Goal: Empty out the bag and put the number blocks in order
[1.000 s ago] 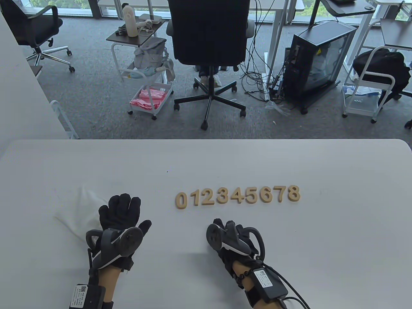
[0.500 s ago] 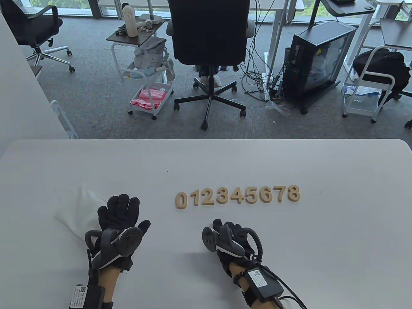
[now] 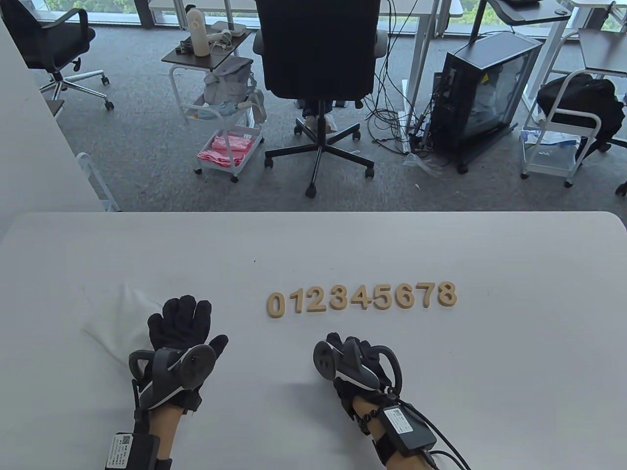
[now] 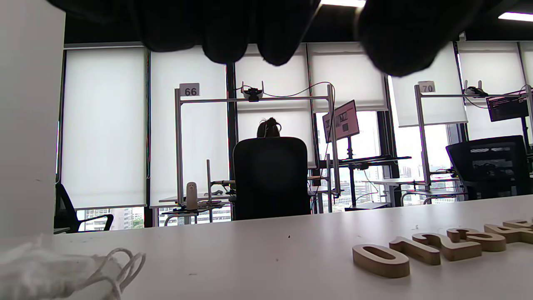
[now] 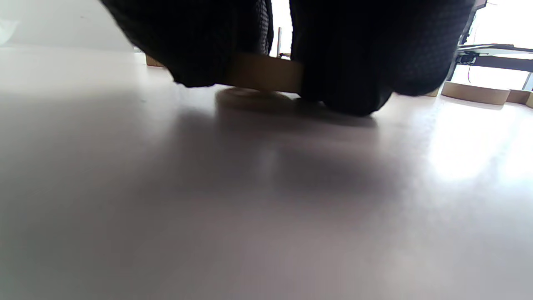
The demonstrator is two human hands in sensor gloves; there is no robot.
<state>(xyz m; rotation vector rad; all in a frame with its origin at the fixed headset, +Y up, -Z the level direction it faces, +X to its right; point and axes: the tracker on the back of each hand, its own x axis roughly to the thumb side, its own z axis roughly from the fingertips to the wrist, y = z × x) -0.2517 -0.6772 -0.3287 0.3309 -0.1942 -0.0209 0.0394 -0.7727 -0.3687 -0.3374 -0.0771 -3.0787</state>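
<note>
Wooden number blocks 0 to 8 (image 3: 361, 297) lie in a row in order on the white table (image 3: 514, 342); the row's left end shows in the left wrist view (image 4: 416, 252). My right hand (image 3: 345, 345) is below the row and pinches a tan wooden block (image 5: 264, 73) between its fingers (image 5: 200, 46), just above the table. The digit on that block is hidden. My left hand (image 3: 181, 320) is spread flat and empty beside the white drawstring bag (image 3: 120, 316), its edge over the bag's right side. The bag lies limp (image 4: 50, 271).
The table's far edge (image 3: 313, 213) runs across the middle of the table view. Beyond it stand a black office chair (image 3: 318, 49), a trolley (image 3: 220, 122) and a computer case (image 3: 482, 93) on the floor.
My right hand shifted slightly left and back to the right, staying below the row. The left hand and the blocks have not moved.
</note>
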